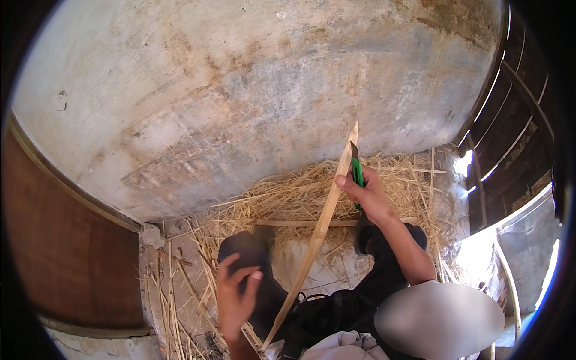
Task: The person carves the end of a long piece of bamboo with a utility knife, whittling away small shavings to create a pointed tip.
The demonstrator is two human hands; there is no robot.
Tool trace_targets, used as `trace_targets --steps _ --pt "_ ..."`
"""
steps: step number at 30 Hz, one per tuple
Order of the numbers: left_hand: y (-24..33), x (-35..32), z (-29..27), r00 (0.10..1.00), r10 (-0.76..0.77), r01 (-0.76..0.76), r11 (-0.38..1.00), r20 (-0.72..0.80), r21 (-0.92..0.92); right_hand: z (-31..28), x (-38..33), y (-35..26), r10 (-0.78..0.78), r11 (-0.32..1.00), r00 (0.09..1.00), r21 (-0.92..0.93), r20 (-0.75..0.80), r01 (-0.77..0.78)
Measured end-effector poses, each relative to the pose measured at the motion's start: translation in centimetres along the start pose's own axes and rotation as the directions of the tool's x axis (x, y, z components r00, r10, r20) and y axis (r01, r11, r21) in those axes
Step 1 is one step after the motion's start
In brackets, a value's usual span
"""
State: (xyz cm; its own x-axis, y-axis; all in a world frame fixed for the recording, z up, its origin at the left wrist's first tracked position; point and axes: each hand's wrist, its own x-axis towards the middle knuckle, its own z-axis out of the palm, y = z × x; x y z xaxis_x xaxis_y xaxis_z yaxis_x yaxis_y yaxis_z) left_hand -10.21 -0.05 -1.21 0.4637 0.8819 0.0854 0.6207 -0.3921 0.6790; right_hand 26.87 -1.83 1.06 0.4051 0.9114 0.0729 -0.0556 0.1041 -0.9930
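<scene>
Landmark: the tangled heap of pale yellow, straw-like shavings (294, 195), piled at the foot of the stained grey plaster wall (240, 90). We have the long, pale, flat wooden strip (320, 234) slanting across the view of the heap, its pointed tip past the far edge, its lower end on our near side. Our right hand (372, 195), over the heap's right half, pinches the strip under its thumb and also grips the green-handled, dark-bladed utility knife (358, 174). Our left hand (238, 294), nearer us than the heap and left, is spread, fingers bent, holding nothing. We judge the step in hand as trimming the strip; the next move seems to call for steadying its lower length left-handed. Whether blade meets wood, we cannot quite tell.
</scene>
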Motion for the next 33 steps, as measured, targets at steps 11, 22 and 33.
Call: trace_targets --steps 11,22,33 --pt "4.4 4.8 7.7 0.803 0.135 0.390 0.617 0.580 -0.684 -0.6 -0.5 -0.4 -0.067 0.998 0.998 0.004 -0.007 0.067" --pt "7.3 5.3 7.1 0.990 -0.031 0.129 0.624 0.141 -0.770 0.4 -3.2 0.0 -0.562 0.545 0.735 -0.498 0.379 0.674" --pt "8.1 5.3 6.7 0.951 0.136 -0.246 0.878 -0.277 -0.411 2.0 -4.1 -0.7 -0.620 0.248 0.646 -0.670 0.446 0.700"
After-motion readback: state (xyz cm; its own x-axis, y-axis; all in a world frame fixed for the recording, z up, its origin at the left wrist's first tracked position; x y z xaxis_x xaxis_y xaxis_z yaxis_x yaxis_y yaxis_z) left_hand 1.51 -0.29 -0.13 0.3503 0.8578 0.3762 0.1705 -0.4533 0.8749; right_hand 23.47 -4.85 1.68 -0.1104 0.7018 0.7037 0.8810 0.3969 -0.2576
